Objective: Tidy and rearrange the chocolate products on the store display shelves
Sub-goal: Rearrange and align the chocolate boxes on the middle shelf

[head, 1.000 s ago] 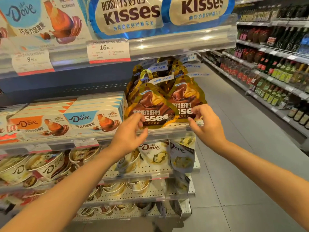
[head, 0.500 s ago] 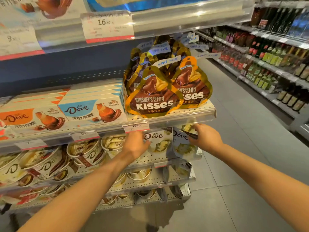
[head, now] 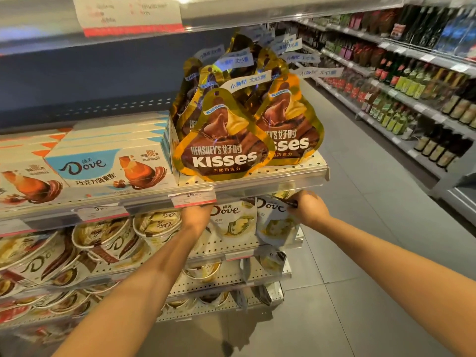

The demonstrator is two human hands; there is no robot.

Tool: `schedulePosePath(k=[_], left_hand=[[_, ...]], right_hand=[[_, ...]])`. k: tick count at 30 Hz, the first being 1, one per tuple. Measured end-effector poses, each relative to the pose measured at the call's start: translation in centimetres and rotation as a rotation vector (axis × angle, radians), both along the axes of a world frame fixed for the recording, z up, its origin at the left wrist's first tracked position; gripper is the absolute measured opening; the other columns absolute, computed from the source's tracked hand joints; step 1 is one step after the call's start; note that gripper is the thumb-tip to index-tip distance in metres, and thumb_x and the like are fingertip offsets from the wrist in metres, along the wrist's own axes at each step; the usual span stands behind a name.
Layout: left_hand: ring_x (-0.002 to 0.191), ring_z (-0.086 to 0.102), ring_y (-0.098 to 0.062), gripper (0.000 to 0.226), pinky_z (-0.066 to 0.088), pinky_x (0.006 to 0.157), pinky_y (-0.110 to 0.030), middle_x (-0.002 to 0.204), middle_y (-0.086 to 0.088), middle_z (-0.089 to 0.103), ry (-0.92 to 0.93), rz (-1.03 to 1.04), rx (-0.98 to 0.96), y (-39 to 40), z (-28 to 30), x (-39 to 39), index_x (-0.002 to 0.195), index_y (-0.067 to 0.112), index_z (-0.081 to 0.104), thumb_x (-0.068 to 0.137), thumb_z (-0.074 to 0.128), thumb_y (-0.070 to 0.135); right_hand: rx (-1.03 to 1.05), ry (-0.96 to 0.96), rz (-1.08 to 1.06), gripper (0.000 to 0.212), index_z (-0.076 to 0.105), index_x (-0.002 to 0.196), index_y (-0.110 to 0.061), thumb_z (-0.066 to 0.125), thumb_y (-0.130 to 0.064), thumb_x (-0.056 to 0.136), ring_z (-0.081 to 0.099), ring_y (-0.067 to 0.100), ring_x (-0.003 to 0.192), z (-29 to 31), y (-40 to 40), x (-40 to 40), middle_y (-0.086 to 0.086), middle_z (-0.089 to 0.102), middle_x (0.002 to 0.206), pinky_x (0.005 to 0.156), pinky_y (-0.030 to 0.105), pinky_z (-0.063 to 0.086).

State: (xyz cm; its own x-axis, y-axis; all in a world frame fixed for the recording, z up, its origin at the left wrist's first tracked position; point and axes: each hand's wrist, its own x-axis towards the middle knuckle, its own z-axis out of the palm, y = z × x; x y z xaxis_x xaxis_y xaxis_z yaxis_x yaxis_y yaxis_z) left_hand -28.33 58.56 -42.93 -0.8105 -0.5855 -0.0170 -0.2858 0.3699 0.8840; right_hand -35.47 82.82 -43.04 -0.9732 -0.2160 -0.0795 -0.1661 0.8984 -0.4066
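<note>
Two white Dove pouches stand side by side on the shelf below the Kisses bags. My right hand [head: 309,208] pinches the top corner of the right Dove pouch [head: 274,225]. Beside the left Dove pouch [head: 233,222], my left hand [head: 197,215] reaches in under the shelf lip, its fingers hidden behind the price tag. Gold-and-brown Hershey's Kisses bags [head: 224,150] stand upright in rows on the shelf above, untouched.
Flat Dove boxes [head: 103,166] fill the shelf left of the Kisses bags. Dove cups [head: 116,238] lie tilted on the lower shelves at left. Across the grey tiled aisle [head: 360,279], shelves of bottles [head: 412,99] run along the right.
Both hands let go of the Kisses bags and dropped to the shelf below, reaching the Dove pouches. The view has tilted down and closer.
</note>
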Motion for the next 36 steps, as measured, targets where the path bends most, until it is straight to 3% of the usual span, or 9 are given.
schedulePosePath(k=[5, 12, 16, 20, 24, 28, 33, 36], left_hand=[[0.119, 0.050, -0.032, 0.034, 0.036, 0.099, -0.031, 0.125, -0.017, 0.057, -0.023, 0.069, -0.020, 0.3, 0.2, -0.3, 0.118, -0.003, 0.056, 0.087, 0.062, 0.007], [0.102, 0.053, -0.029, 0.026, 0.034, 0.078, -0.024, 0.112, -0.018, 0.061, -0.033, 0.037, -0.108, 0.2, 0.1, 0.4, 0.113, -0.002, 0.060, 0.091, 0.057, 0.012], [0.111, 0.051, -0.034, 0.027, 0.034, 0.080, -0.023, 0.116, -0.019, 0.060, -0.056, 0.017, -0.119, 0.1, 0.1, 0.3, 0.116, -0.001, 0.057, 0.092, 0.055, 0.012], [0.108, 0.052, -0.035, 0.026, 0.036, 0.079, -0.028, 0.114, -0.020, 0.059, -0.100, -0.009, -0.193, 0.2, 0.3, 0.4, 0.115, -0.002, 0.057, 0.095, 0.051, 0.014], [0.093, 0.050, -0.020, 0.019, 0.033, 0.075, -0.023, 0.100, -0.013, 0.059, -0.001, -0.074, -0.259, 0.3, 0.0, 1.0, 0.108, 0.001, 0.057, 0.093, 0.052, 0.013], [0.089, 0.052, -0.017, 0.016, 0.034, 0.076, -0.020, 0.094, -0.004, 0.055, 0.072, -0.121, -0.271, 1.2, 0.3, 2.0, 0.107, 0.004, 0.054, 0.091, 0.055, 0.008], [0.099, 0.050, -0.034, 0.027, 0.042, 0.087, -0.041, 0.103, -0.018, 0.054, 0.021, -0.155, -0.421, 0.3, -0.7, 3.1, 0.109, -0.001, 0.051, 0.085, 0.061, 0.008], [0.107, 0.044, -0.032, 0.040, 0.038, 0.093, -0.042, 0.113, -0.019, 0.049, 0.074, -0.223, -0.473, 0.1, -0.9, 4.7, 0.117, -0.007, 0.046, 0.082, 0.063, 0.003]], right_hand=[[-0.134, -0.049, -0.027, 0.027, 0.068, 0.110, -0.014, 0.062, -0.022, 0.086, 0.060, 0.030, 0.100, 0.4, 0.9, -1.4, 0.010, 0.067, 0.112, 0.083, 0.041, 0.053], [-0.403, -0.076, 0.054, 0.050, 0.051, 0.127, -0.006, 0.068, -0.004, 0.080, 0.050, 0.025, 0.116, 1.9, 1.3, -2.4, 0.012, 0.055, 0.125, 0.099, 0.036, 0.044], [-0.570, -0.063, 0.074, 0.055, 0.046, 0.128, -0.004, 0.068, 0.003, 0.078, 0.044, 0.015, 0.110, 2.4, 1.3, -2.1, 0.008, 0.051, 0.121, 0.093, 0.024, 0.038], [-0.618, -0.092, 0.057, 0.058, 0.045, 0.129, -0.004, 0.068, 0.006, 0.077, 0.043, 0.011, 0.107, 2.2, 1.3, -2.5, 0.001, 0.048, 0.114, 0.090, 0.021, 0.038], [-0.676, -0.131, 0.004, 0.063, 0.049, 0.124, -0.014, 0.075, 0.006, 0.070, 0.051, 0.018, 0.110, 1.8, 1.5, -2.8, 0.002, 0.055, 0.117, 0.091, 0.033, 0.048], [-0.747, -0.139, -0.089, 0.061, 0.054, 0.123, -0.013, 0.079, -0.003, 0.068, 0.057, 0.027, 0.113, 1.1, 2.3, -2.4, 0.010, 0.060, 0.122, 0.093, 0.048, 0.051], [-0.640, -0.078, -0.152, 0.051, 0.052, 0.125, -0.010, 0.071, -0.004, 0.078, 0.054, 0.028, 0.117, 1.3, 2.3, -1.1, 0.012, 0.057, 0.125, 0.089, 0.039, 0.049], [-0.529, -0.033, -0.208, 0.058, 0.046, 0.129, -0.007, 0.073, -0.009, 0.078, 0.050, 0.029, 0.121, 1.3, 2.8, -0.1, 0.013, 0.053, 0.130, 0.095, 0.039, 0.046]])
